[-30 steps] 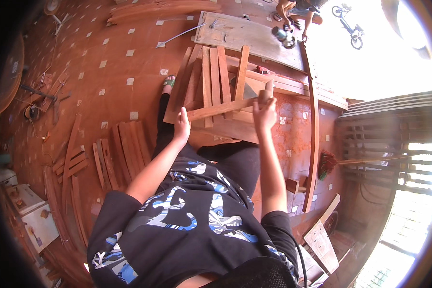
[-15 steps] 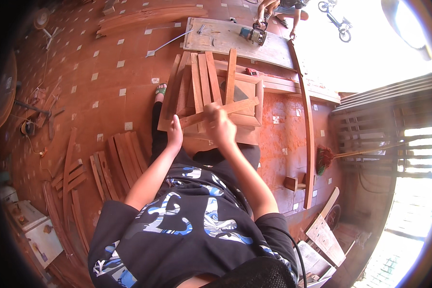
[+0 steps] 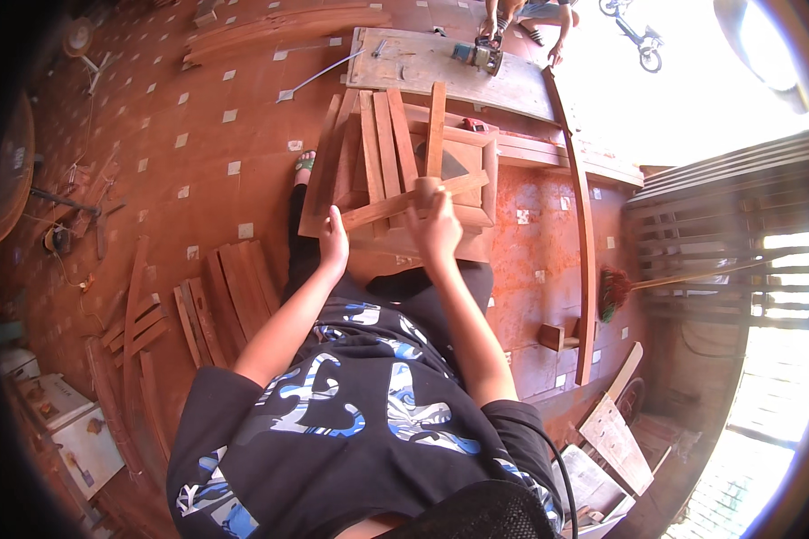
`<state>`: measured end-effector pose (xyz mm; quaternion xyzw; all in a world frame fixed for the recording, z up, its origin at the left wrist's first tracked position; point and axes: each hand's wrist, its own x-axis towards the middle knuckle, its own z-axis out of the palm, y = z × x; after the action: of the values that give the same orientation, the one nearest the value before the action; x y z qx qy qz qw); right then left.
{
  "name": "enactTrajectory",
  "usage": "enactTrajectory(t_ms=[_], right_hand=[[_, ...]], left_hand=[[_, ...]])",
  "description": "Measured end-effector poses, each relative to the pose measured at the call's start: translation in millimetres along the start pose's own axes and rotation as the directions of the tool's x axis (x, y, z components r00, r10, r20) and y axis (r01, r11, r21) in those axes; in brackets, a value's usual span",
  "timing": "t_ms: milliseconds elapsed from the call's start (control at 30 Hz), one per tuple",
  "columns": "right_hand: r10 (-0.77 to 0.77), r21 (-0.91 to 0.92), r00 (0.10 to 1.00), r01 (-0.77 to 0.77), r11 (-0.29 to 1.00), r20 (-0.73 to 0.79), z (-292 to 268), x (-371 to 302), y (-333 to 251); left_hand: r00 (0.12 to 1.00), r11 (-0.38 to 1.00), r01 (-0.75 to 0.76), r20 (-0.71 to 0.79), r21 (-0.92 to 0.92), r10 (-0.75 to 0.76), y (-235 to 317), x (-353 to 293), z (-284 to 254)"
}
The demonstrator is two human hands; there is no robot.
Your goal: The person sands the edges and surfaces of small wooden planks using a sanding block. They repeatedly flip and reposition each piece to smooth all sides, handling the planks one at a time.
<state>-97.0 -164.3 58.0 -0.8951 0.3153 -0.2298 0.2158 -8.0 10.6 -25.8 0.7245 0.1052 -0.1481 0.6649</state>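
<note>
A wooden strip (image 3: 382,210) lies slantwise across the near part of a stack of wood before my lap. My left hand (image 3: 333,244) grips its left end, thumb pointing up. Closed around a small brown roll-like piece (image 3: 427,186), my right hand (image 3: 438,232) presses on the strip near its middle; what the piece is made of I cannot make out. Several more strips (image 3: 386,144) lie side by side, pointing away from me, on a framed wooden panel (image 3: 488,184). One separate strip (image 3: 436,130) reaches under or against the slanted one.
Ahead, a person's hand (image 3: 487,40) holds a power tool (image 3: 478,57) on a long board (image 3: 422,76). A long beam (image 3: 579,216) runs along the right, beside a broom (image 3: 615,289). Loose planks (image 3: 238,287) cover the floor at left. A white box (image 3: 88,449) stands lower left.
My right hand has slid rightward along the strip with the brown piece. My left hand keeps its hold on the left end. The whole view has shifted slightly.
</note>
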Motion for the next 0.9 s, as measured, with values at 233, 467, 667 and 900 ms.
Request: enactTrajectory(t_ms=[233, 467, 667, 900], right_hand=[[-0.158, 0.131, 0.968, 0.134, 0.982, 0.194, 1, -35, -41], [0.049, -0.116, 0.976, -0.024, 0.993, 0.213, -28, 12, 1], [0.257, -0.221, 0.966, -0.244, 0.944, 0.033, -55, 82, 76], [0.123, -0.232, 0.99, -0.105, 0.967, 0.065, -25, 62, 43]], left_hand=[[0.979, 0.983, 0.184, 0.1, -0.026, -0.181, 9, -6, -6], [0.982, 1.0, -0.002, 0.191, -0.005, 0.003, -3, 1, -12], [0.984, 1.0, 0.021, 0.174, 0.015, -0.023, 3, -1, -8], [0.983, 0.96, -0.182, 0.069, 0.214, 0.171, 4, -6, -1]])
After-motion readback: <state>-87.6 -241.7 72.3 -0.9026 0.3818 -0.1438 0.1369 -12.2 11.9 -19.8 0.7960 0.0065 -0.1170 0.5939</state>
